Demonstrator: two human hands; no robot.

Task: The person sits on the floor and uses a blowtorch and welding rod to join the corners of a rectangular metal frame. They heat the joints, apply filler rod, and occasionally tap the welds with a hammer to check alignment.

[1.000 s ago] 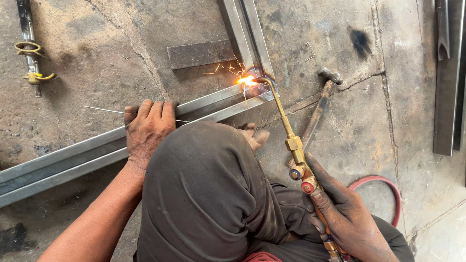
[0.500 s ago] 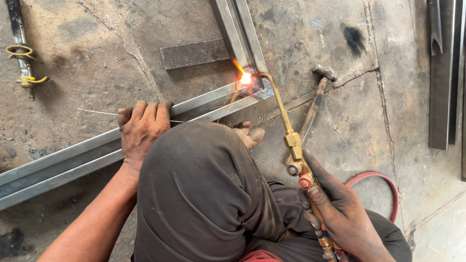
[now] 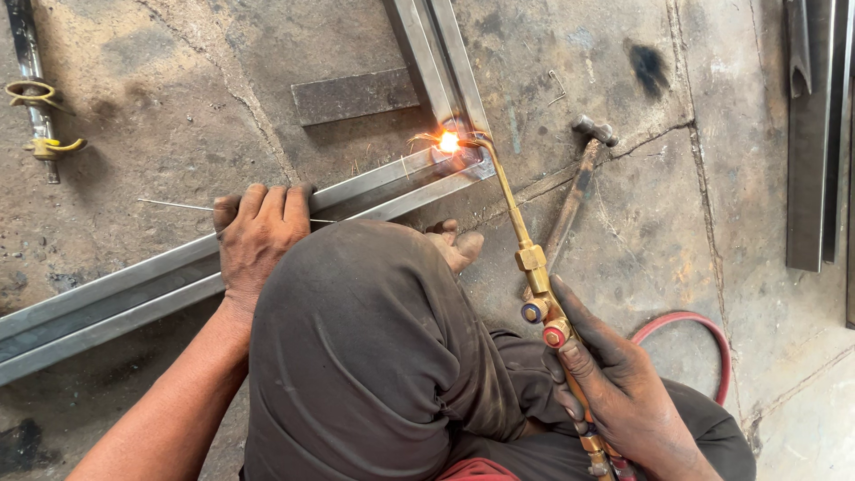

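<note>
Sparks gone, torch flame glows orange at frame corner.

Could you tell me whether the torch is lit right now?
Lit: a bright orange flame glows at the torch tip, on the steel joint.

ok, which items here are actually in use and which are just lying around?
In use:
- gas torch in the right hand, flame at the frame corner
- steel frame bars, pressed down by the left hand
- thin filler rod under the left hand
- red hose

Lying about:
- hammer
- flat steel plate
- steel sections at right
- tool with yellow parts at left
</note>
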